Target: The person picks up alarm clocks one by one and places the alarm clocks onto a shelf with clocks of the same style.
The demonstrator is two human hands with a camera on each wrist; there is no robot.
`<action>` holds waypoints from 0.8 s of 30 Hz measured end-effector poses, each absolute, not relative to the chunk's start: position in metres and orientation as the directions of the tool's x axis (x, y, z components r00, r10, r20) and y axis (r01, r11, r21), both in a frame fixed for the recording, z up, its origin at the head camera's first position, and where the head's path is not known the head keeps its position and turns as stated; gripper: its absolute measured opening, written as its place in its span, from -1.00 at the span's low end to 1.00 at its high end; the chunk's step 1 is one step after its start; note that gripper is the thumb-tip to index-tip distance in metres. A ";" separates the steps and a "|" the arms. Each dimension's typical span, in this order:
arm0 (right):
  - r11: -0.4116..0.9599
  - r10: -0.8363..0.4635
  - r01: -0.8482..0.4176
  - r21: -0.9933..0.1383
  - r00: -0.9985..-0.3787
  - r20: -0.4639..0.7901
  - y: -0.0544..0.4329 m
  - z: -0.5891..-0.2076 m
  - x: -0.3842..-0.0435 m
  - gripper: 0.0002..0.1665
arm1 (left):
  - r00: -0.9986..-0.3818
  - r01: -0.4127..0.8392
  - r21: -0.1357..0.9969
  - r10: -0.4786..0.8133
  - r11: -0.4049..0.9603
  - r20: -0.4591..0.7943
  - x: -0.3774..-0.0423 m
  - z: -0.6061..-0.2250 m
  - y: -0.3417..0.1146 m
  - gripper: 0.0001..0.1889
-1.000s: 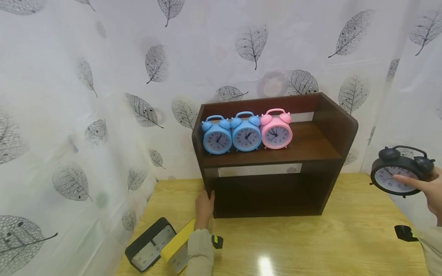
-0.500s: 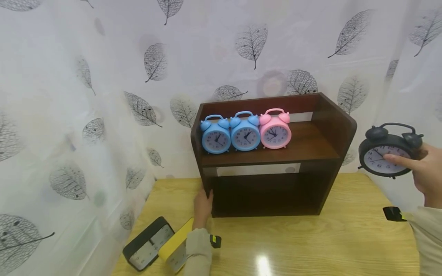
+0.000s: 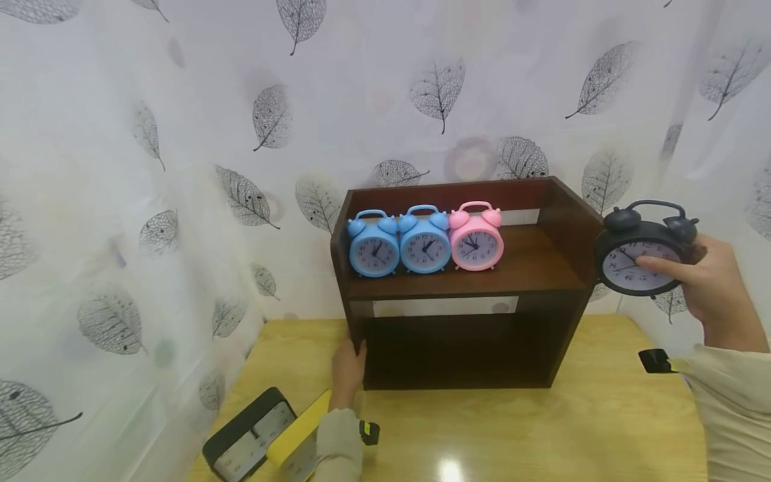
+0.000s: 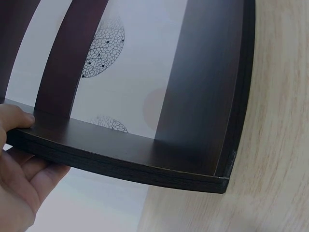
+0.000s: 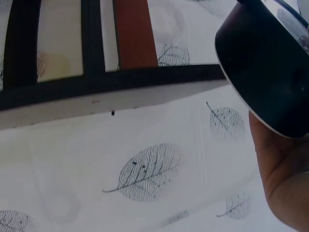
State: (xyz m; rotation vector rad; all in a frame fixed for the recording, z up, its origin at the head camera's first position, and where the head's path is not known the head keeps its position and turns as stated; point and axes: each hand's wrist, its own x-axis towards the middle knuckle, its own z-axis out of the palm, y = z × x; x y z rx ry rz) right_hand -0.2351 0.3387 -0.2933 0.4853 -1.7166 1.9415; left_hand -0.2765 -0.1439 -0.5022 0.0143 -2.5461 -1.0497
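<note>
My right hand (image 3: 717,288) holds a black twin-bell alarm clock (image 3: 620,284) in the air beside the shelf's right side panel, thumb across its face. The right wrist view has the dark body of this alarm clock (image 5: 265,67) close up. Low on the left, my left hand (image 3: 348,375) grips the side panel of a dark brown two-tier shelf (image 3: 458,289). The left wrist view shows the thumb (image 4: 19,118) on the panel's inner face and the other fingers outside. Two blue alarm clocks (image 3: 374,258) (image 3: 425,254) and a pink one (image 3: 476,248) stand in a row on the upper tier.
A black box-shaped clock (image 3: 249,432) and a yellow one (image 3: 301,435) lie on the wooden table (image 3: 512,428) at the front left, close by the left forearm. Behind the shelf hangs a white leaf-print sheet (image 3: 361,87).
My right hand has carried the black alarm clock leftward and up, from the right edge of the view to the shelf's right side. My left hand keeps its grip on the panel.
</note>
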 end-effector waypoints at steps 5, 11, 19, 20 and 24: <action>-0.131 0.111 -0.592 -0.795 -0.806 0.582 0.325 -0.287 -0.240 -0.49 | -0.924 0.136 0.660 -0.145 0.739 0.353 -0.276 -0.503 -0.145 -0.49; -0.209 0.061 -0.574 -0.791 -0.815 0.576 0.308 -0.279 -0.245 -0.51 | -0.926 0.135 0.658 -0.141 0.741 0.349 -0.276 -0.504 -0.145 -0.49; -0.220 -0.030 -0.523 -0.823 -0.840 0.542 0.294 -0.276 -0.250 -0.54 | -0.925 0.145 0.665 -0.139 0.733 0.355 -0.276 -0.505 -0.146 -0.48; -0.217 -0.040 -0.520 -0.826 -0.841 0.540 0.293 -0.276 -0.251 -0.54 | -0.924 0.147 0.663 -0.138 0.734 0.357 -0.276 -0.505 -0.145 -0.48; -0.230 -0.079 -0.517 -0.825 -0.835 0.545 0.286 -0.276 -0.255 -0.54 | -0.925 0.147 0.672 -0.139 0.726 0.353 -0.276 -0.505 -0.145 -0.46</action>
